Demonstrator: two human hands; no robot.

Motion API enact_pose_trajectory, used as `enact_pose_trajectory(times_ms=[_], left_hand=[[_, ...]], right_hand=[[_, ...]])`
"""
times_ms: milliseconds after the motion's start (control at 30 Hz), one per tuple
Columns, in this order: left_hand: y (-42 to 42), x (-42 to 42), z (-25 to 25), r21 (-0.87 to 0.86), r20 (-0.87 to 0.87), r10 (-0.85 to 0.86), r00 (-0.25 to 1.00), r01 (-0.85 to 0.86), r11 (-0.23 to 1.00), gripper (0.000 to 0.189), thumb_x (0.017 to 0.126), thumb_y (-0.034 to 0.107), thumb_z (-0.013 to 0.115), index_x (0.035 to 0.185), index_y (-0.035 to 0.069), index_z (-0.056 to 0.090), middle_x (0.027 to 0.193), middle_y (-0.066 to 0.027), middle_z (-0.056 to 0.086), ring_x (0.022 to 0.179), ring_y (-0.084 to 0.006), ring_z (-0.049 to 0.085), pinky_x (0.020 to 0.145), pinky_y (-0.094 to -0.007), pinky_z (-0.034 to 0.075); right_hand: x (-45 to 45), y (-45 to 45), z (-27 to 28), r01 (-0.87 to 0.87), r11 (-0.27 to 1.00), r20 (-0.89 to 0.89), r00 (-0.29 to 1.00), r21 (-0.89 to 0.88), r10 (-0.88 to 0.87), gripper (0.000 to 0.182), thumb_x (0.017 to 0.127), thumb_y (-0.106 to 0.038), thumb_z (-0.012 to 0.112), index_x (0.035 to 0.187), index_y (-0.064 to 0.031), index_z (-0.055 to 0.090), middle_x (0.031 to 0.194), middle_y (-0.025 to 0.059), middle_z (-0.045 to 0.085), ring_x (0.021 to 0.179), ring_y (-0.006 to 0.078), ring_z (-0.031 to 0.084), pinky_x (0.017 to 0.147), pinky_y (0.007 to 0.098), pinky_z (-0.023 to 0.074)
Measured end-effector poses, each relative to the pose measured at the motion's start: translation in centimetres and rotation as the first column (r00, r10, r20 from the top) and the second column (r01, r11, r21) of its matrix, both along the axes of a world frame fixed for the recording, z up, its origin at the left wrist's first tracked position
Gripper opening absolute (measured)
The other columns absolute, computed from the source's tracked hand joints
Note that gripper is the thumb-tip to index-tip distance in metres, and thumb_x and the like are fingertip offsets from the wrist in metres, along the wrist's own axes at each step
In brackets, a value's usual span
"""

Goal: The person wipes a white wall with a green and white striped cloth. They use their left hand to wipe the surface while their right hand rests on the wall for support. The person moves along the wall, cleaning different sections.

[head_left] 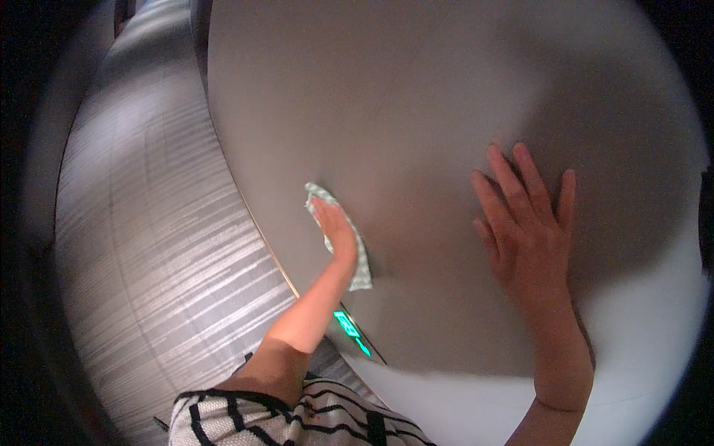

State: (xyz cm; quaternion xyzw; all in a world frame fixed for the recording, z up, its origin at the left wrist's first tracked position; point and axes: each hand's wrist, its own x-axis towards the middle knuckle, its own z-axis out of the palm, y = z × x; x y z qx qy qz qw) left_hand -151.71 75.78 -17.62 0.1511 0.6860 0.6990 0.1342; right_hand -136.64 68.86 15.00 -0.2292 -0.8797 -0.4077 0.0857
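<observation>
A green-and-white checked cloth [362, 267] lies against a smooth grey-beige wall [390, 111]. My left hand [336, 226] presses it there, its fingers together and the cloth showing along both sides; the palm is hidden. To the right, my right hand [527, 223] rests on the same wall with its back to the camera, the fingers spread and nothing held. Parts of the wall around my right hand are in shadow.
Low on the wall, below my left hand, glows a green sign [347, 324] with an arrow. A thin trim strip [273, 256] edges the wall's foot. Grey streaked carpet [167, 251] runs along the left side, with a dark opening or frame at the top left.
</observation>
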Motion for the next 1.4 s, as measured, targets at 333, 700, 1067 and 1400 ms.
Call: enact_pose_trajectory(times_ms=[333,700,1067,1400], left_hand=[[-1.5,-1.6,29.5,0.332,-0.912,0.211,0.353,0.329,0.884,0.057,0.085,0.032,0.041,0.137,0.012,0.029,0.146,-0.0127,0.017,0.134,-0.0383,0.009,0.106,-0.0519,0.009],[0.9,-5.6,5.6,0.217,-0.313,-0.045,0.949,0.118,0.969,0.058,0.093,0.028,0.031,0.14,0.001,0.009,0.147,-0.0157,0.008,0.136,-0.0279,0.005,0.11,-0.0383,0.003],[-2.2,-3.7,12.1,0.236,-0.731,-0.073,0.678,0.352,0.906,0.053,0.093,0.028,0.032,0.14,0.009,0.017,0.148,-0.0139,0.0,0.135,-0.0368,-0.003,0.108,-0.0487,0.002],[1.9,-11.7,35.7,0.33,-0.939,0.342,0.035,0.371,0.868,0.048,0.093,0.029,0.03,0.138,0.012,0.028,0.146,-0.0125,0.016,0.135,-0.0316,0.012,0.108,-0.0442,0.01]], right_hand=[[0.3,-1.3,1.6,-0.144,0.988,-0.184,0.971,0.062,0.154,0.05,0.074,-0.017,0.062,0.123,-0.0184,0.048,0.138,0.0039,0.035,0.128,0.0238,0.032,0.105,0.0547,0.0139],[-0.5,-0.5,1.4,0.103,0.979,-0.021,0.995,0.176,-0.101,0.078,0.062,-0.037,0.073,0.131,-0.0199,0.038,0.143,-0.0006,0.025,0.133,0.0181,0.022,0.102,0.0606,0.0149],[-0.2,-0.7,1.4,0.085,0.985,-0.017,0.996,0.147,-0.083,0.077,0.066,-0.037,0.07,0.132,-0.0175,0.036,0.144,0.0009,0.023,0.133,0.0198,0.022,0.102,0.0614,0.0109],[-0.4,-1.3,1.1,0.086,0.993,-0.012,0.996,0.078,-0.085,0.061,0.075,-0.029,0.062,0.13,-0.0162,0.039,0.143,0.0022,0.025,0.133,0.0194,0.021,0.1,0.0624,0.0149]])
